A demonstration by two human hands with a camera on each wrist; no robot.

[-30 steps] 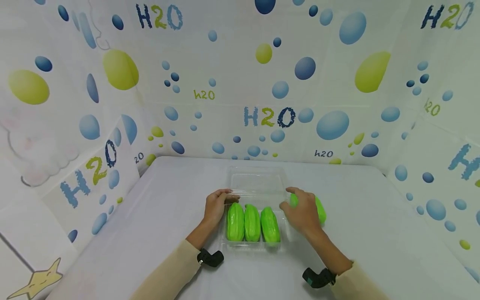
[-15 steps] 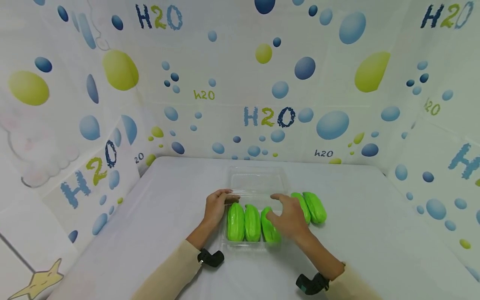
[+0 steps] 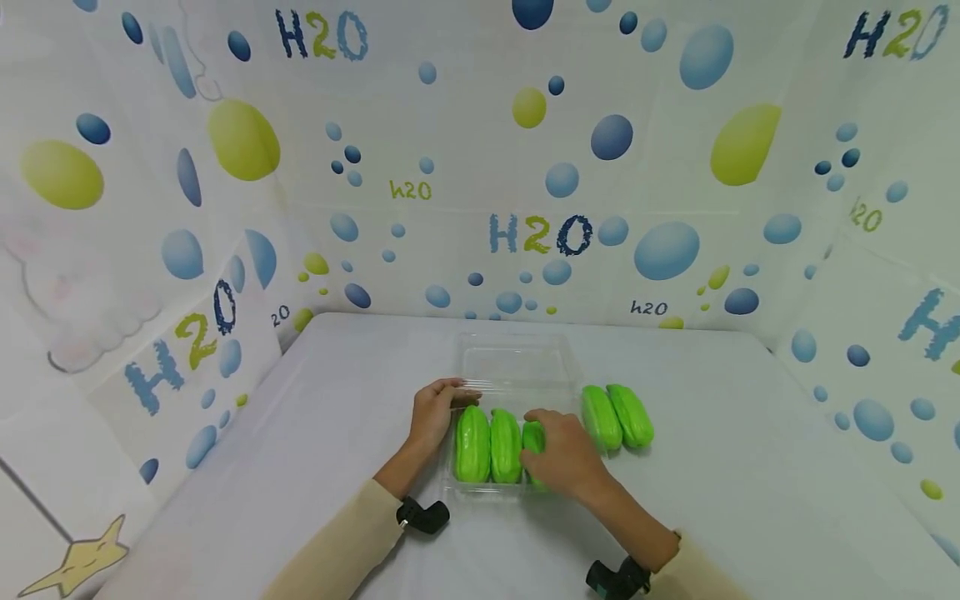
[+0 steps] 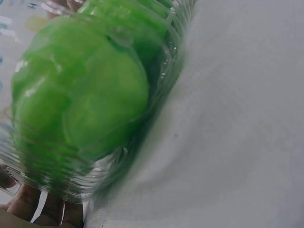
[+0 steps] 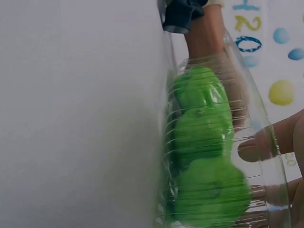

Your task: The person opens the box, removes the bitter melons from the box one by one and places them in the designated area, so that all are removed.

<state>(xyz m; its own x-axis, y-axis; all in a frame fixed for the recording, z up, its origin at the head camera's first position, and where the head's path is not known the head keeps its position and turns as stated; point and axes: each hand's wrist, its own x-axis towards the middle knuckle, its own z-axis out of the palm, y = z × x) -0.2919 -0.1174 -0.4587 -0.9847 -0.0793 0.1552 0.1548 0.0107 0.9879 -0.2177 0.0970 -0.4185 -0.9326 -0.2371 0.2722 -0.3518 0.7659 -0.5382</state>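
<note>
A clear plastic clamshell container (image 3: 487, 490) stands open on the table, its lid (image 3: 517, 362) tipped back. In its base lie three bright green ridged vegetables, the left one (image 3: 472, 446), the middle one (image 3: 506, 446) and the right one (image 3: 534, 435). My left hand (image 3: 433, 417) holds the container's left side near the hinge; its fingers (image 4: 24, 202) show beyond the clear wall. My right hand (image 3: 562, 454) curls over the right vegetable, thumb and index finger about it, covering much of it. The right wrist view shows fingers (image 5: 259, 146) above the vegetables through clear plastic.
Two more green vegetables lie side by side on the white tabletop (image 3: 712, 467), right of the container: a nearer one (image 3: 602, 418) and an outer one (image 3: 632, 415). A printed sheet (image 3: 450, 108) with dots and lettering hangs behind and at both sides.
My right hand has moved left from over the two loose vegetables to the right vegetable in the container, its fingers drawing in about it. My left hand has stayed on the container.
</note>
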